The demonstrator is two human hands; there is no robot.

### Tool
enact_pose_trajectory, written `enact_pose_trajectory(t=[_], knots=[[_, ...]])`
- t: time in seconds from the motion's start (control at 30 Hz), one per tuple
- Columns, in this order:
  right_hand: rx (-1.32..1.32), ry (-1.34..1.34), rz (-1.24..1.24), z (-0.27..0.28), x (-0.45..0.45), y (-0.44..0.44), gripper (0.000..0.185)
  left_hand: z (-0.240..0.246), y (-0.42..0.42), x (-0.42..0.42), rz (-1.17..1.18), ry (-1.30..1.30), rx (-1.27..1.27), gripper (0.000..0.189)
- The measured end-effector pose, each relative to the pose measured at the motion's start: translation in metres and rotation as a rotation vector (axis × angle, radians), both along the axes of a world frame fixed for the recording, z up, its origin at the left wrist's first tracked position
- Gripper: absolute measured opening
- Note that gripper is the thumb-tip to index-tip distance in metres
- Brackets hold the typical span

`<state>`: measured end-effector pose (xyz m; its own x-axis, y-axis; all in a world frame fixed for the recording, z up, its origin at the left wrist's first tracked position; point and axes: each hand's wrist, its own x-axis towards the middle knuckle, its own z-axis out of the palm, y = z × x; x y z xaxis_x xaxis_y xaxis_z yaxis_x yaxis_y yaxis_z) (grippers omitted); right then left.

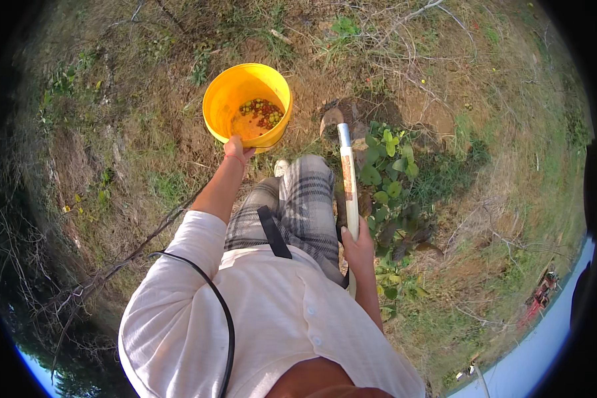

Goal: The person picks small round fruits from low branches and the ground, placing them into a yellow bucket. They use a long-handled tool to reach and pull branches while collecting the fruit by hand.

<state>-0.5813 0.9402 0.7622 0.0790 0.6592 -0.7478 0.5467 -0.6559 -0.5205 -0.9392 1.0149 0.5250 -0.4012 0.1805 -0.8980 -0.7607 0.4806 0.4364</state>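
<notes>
My left hand grips the near rim of a yellow plastic bucket, which is tilted so that its inside shows. Small red and yellow-green round fruits lie at the bottom of the bucket, to one side. On the right, my right hand is closed around a pale pole with a metal end and a worn, brownish patch along its side. The pole points away from me, beside my right leg. Its rear part is partly hidden by my hand and forearm.
A leafy green plant grows just right of the pole. Dry grass and bare soil surround me. Thin dry branches lie ahead, and a long bare branch stretches across the left. A red machine or vehicle stands far off at the right.
</notes>
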Motion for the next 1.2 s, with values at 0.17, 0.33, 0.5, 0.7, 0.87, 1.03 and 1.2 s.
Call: enact_pose_trajectory(t=[0.17,0.33,0.5,0.7,0.87,1.03,1.2], knots=[[-0.005,0.004,0.105,-0.028,-0.013,0.057,0.046,-0.011,0.063,-0.014,0.058,-0.083,0.067,0.042],[-0.049,0.004,0.222,-0.065,-0.018,0.119,0.046,-0.031,0.126,-0.026,0.127,-0.150,0.135,0.039],[-0.072,-0.075,0.359,-0.080,-0.018,0.158,0.049,-0.063,0.179,-0.033,0.238,-0.108,0.139,0.037],[-0.148,-0.125,0.438,-0.105,-0.042,0.199,0.051,-0.103,0.246,-0.060,0.237,-0.080,0.151,0.038],[-0.279,-0.211,0.521,-0.126,-0.072,0.218,0.050,-0.153,0.292,-0.085,0.209,-0.060,0.177,0.040],[-0.334,-0.203,0.499,-0.155,-0.108,0.238,0.051,-0.220,0.340,-0.114,0.137,-0.015,0.171,0.040],[-0.265,-0.181,0.443,-0.176,-0.144,0.252,0.052,-0.268,0.355,-0.134,0.091,-0.017,0.225,0.042]])
